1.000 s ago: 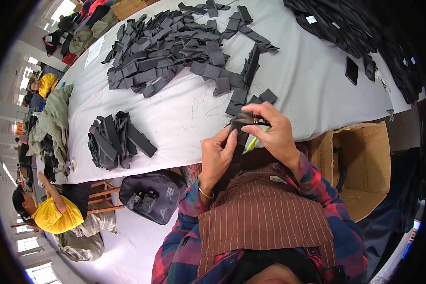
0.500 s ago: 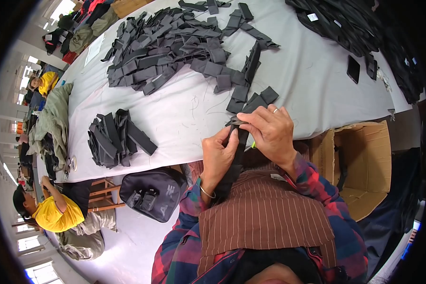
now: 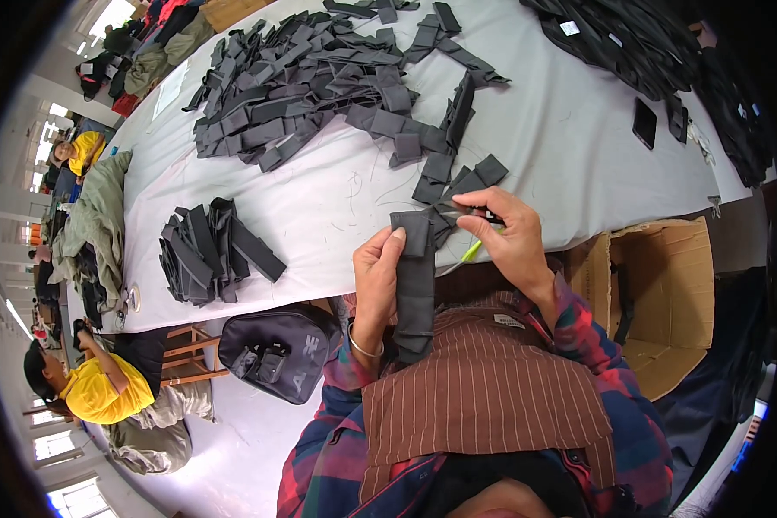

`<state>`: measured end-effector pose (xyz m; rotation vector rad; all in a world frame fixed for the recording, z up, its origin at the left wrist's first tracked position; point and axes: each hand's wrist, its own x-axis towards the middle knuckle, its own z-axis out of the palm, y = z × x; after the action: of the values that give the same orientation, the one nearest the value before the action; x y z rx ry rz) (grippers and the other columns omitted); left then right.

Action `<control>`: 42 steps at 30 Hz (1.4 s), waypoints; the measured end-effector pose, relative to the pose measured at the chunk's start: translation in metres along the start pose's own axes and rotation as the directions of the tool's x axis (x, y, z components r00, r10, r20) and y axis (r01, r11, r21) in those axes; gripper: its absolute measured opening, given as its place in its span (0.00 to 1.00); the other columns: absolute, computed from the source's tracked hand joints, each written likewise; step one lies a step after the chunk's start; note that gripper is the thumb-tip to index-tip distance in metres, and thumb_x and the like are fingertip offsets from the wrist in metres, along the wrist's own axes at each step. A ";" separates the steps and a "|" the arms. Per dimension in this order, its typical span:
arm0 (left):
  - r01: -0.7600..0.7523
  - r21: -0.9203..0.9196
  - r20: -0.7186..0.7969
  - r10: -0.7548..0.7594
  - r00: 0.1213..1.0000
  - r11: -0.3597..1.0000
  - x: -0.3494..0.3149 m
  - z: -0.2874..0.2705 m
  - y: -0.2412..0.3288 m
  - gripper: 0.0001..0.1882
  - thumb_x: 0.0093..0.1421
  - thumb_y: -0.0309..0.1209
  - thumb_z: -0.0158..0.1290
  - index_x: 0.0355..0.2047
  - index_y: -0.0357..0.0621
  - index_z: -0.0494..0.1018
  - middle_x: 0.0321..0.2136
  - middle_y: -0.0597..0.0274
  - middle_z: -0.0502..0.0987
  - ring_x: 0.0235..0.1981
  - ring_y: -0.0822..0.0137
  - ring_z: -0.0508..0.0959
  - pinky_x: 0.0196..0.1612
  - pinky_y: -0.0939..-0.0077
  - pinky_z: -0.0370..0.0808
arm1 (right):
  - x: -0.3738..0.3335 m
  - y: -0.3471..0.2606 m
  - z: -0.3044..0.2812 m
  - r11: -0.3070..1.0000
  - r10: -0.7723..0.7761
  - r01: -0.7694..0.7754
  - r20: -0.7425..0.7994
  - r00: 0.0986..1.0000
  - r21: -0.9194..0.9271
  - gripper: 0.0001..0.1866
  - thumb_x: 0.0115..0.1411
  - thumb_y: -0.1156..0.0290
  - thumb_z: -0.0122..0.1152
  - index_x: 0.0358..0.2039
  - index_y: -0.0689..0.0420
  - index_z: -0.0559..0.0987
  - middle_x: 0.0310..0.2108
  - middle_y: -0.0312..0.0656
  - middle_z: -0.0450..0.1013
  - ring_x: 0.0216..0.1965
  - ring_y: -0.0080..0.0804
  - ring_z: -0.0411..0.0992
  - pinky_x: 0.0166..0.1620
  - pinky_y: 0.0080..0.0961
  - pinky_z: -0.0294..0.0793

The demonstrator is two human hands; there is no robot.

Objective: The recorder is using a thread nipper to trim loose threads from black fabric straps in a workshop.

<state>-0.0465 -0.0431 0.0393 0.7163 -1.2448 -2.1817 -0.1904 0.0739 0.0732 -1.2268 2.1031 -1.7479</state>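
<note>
My left hand (image 3: 375, 281) pinches a dark grey fabric strip (image 3: 415, 289) between thumb and fingers near its folded upper end. The strip hangs past the table edge towards my apron. Just right of it, my right hand (image 3: 516, 242) is closed on small thread snips (image 3: 459, 208), their dark blades at the chain of fabric pieces (image 3: 477, 178) on the table edge. A yellow-green piece (image 3: 472, 251) shows below the right fingers; I cannot tell whether it belongs to the snips. Beyond my hands lies a large heap of similar grey strips (image 3: 311, 95).
A smaller bundle of strips (image 3: 216, 250) lies at the table's left front. A phone (image 3: 644, 124) and black garments (image 3: 622, 43) are at the right. An open cardboard box (image 3: 665, 302) stands by my right arm, a black bag (image 3: 276, 345) at lower left. People in yellow work further left.
My hands have moved apart. The left has drawn the strip leftward, its folded end now showing flat; the right has shifted slightly right with the snips.
</note>
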 end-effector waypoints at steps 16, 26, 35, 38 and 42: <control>-0.043 0.211 -0.005 0.045 0.999 0.977 -0.005 0.004 0.000 0.10 0.64 0.28 0.49 0.38 0.34 0.77 0.22 0.78 0.71 0.21 0.87 0.64 0.22 0.90 0.61 | 0.003 0.005 -0.002 0.777 -0.389 0.403 0.135 0.911 -0.484 0.11 0.45 0.68 0.68 0.33 0.45 0.81 0.21 0.27 0.67 0.25 0.29 0.63 0.32 0.27 0.57; -0.014 0.189 0.012 0.012 1.000 0.982 -0.006 0.004 0.002 0.11 0.64 0.28 0.49 0.39 0.34 0.76 0.23 0.77 0.71 0.22 0.86 0.65 0.22 0.90 0.62 | 0.007 0.006 -0.006 0.800 -0.399 0.434 0.174 0.900 -0.415 0.12 0.44 0.69 0.69 0.33 0.47 0.82 0.20 0.29 0.67 0.23 0.30 0.60 0.31 0.26 0.56; 0.013 0.176 0.031 -0.019 0.999 0.984 -0.007 0.002 0.002 0.11 0.64 0.29 0.49 0.40 0.33 0.76 0.24 0.75 0.74 0.23 0.85 0.67 0.24 0.89 0.63 | 0.006 0.012 -0.006 0.829 -0.360 0.404 0.184 0.915 -0.387 0.09 0.45 0.65 0.68 0.30 0.44 0.81 0.20 0.27 0.66 0.24 0.28 0.62 0.31 0.26 0.56; 0.012 0.191 0.047 -0.022 0.999 0.982 -0.008 0.001 0.002 0.12 0.64 0.29 0.49 0.40 0.33 0.76 0.25 0.74 0.74 0.23 0.85 0.67 0.24 0.89 0.64 | 0.006 0.011 -0.004 0.824 -0.384 0.424 0.179 0.906 -0.377 0.08 0.45 0.65 0.68 0.29 0.44 0.81 0.20 0.27 0.66 0.24 0.28 0.62 0.31 0.26 0.56; 0.023 0.208 0.044 -0.033 0.998 0.978 -0.008 0.003 0.003 0.12 0.64 0.29 0.48 0.40 0.33 0.76 0.24 0.74 0.74 0.24 0.85 0.67 0.25 0.89 0.64 | 0.006 0.011 -0.004 0.834 -0.379 0.425 0.194 0.905 -0.351 0.11 0.44 0.70 0.69 0.31 0.47 0.82 0.20 0.28 0.67 0.23 0.29 0.60 0.30 0.26 0.55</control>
<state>-0.0416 -0.0374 0.0451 0.7724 -1.5121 -2.1227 -0.2017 0.0727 0.0665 -1.9571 2.3169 -1.3696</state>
